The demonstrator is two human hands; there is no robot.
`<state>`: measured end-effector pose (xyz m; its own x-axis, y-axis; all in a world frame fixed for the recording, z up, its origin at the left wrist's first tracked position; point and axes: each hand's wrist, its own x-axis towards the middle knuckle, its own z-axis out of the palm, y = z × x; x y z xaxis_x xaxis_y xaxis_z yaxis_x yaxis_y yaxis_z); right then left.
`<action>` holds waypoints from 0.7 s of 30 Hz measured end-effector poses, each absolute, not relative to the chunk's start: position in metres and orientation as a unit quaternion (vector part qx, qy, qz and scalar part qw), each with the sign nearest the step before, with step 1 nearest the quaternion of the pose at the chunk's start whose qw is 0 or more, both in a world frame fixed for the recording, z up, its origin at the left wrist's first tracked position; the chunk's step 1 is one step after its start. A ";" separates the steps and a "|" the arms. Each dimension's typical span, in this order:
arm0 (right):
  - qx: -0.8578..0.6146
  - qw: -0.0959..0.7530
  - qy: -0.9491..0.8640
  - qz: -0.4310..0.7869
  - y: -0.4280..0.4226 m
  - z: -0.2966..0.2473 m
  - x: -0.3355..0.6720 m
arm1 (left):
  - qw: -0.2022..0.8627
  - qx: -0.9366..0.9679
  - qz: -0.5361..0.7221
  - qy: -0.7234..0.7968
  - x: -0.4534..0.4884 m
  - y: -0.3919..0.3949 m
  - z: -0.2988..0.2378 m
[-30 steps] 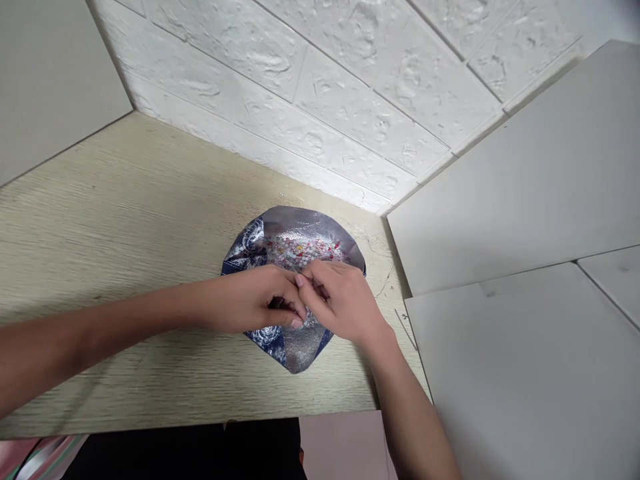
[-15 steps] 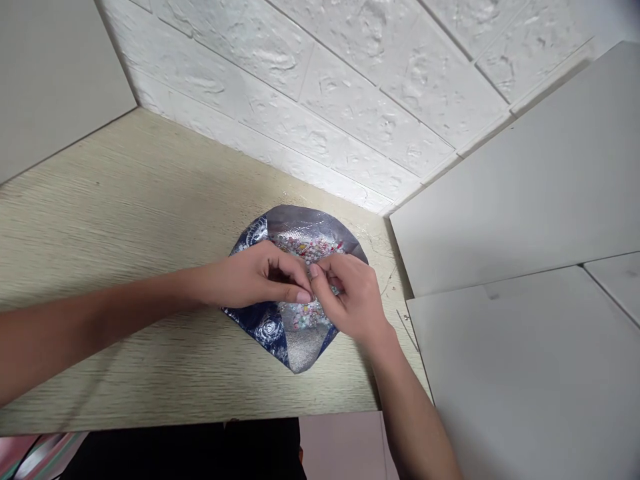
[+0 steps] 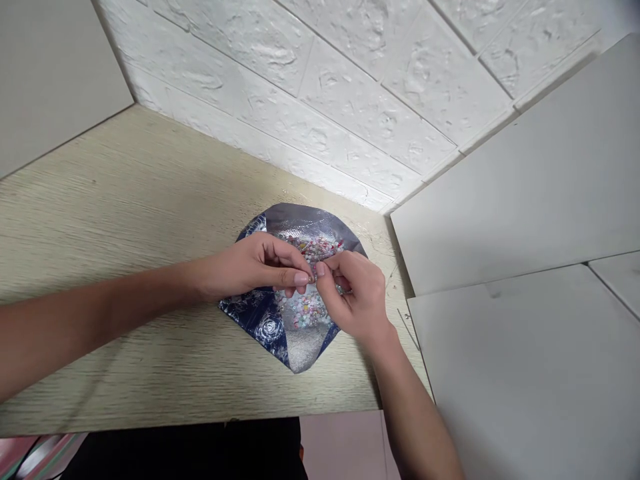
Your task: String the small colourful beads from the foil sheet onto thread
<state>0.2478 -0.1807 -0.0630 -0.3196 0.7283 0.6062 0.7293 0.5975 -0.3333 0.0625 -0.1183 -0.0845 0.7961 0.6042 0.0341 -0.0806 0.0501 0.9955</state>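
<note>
A blue and silver foil sheet lies spread on the wooden tabletop, with a heap of small coloured beads on it. Over the beads my left hand and my right hand meet fingertip to fingertip. Each hand is closed in a pinch. Something tiny sits between the fingertips, too small to name. The fingers cover part of the bead heap.
A white brick-textured wall runs along the back of the table. Grey boards stand at the left and lie at the right. A thin thread or wire lies by the table's right edge.
Both hands have lifted a little off the foil and drawn their fingertips together in a pinch. More of the beads below the hands shows now.
</note>
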 end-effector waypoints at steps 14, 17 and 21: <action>-0.376 0.404 -0.834 -0.014 -0.182 -0.064 0.248 | 0.709 0.604 0.284 0.228 0.065 -0.120 -0.087; -0.361 0.409 -0.838 -0.024 -0.183 -0.065 0.248 | 0.711 0.597 0.287 0.234 0.064 -0.119 -0.089; -0.352 0.412 -0.840 -0.016 -0.184 -0.066 0.249 | 0.725 0.584 0.294 0.219 0.064 -0.118 -0.093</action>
<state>0.2488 -0.1839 -0.0659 -0.4132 0.5783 0.7035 0.6054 0.7515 -0.2621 0.0640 -0.1179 -0.0931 0.7315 0.6813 0.0252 -0.1696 0.1460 0.9746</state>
